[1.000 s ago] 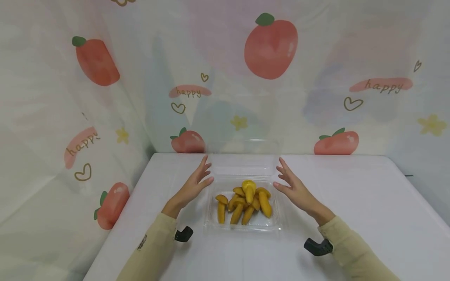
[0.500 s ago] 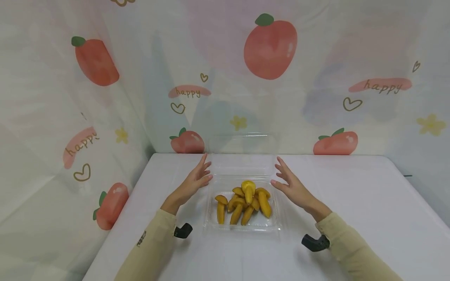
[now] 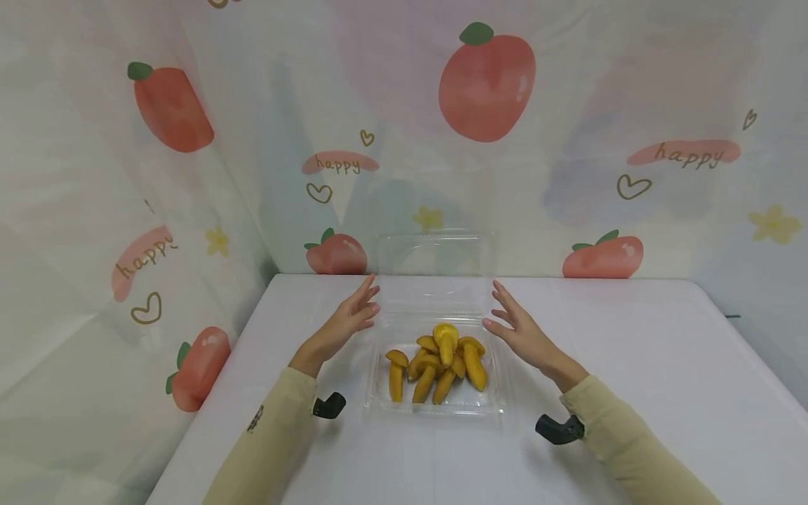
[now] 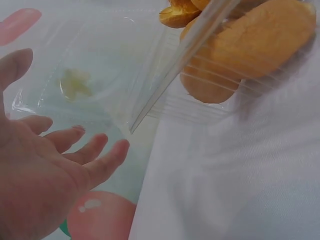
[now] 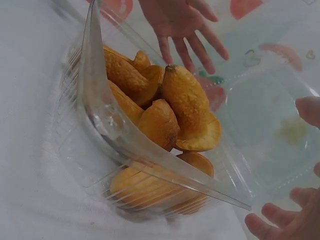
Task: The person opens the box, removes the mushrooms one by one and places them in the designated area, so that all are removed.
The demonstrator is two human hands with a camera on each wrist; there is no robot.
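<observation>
A clear plastic clamshell box stands on the white table, holding several yellow-brown mushrooms. Its hinged lid is raised at the far side. My left hand is beside the lid's left edge, fingers extended and nothing in its grasp. On the other side, my right hand reaches toward the lid's right edge with fingers spread, likewise holding nothing. In the left wrist view, the left fingertips lie close to the box's clear edge. The right wrist view has mushrooms heaped inside the box, one hand at either side.
A white tabletop extends around the box. Behind it and to the left hangs a pale backdrop printed with red fruit, hearts and the word happy. Dark wrist devices protrude below both sleeves.
The lid's top edge stands higher in the head view than before. My right hand has shifted slightly left, the left hand only a little. Mushrooms and box have stayed put.
</observation>
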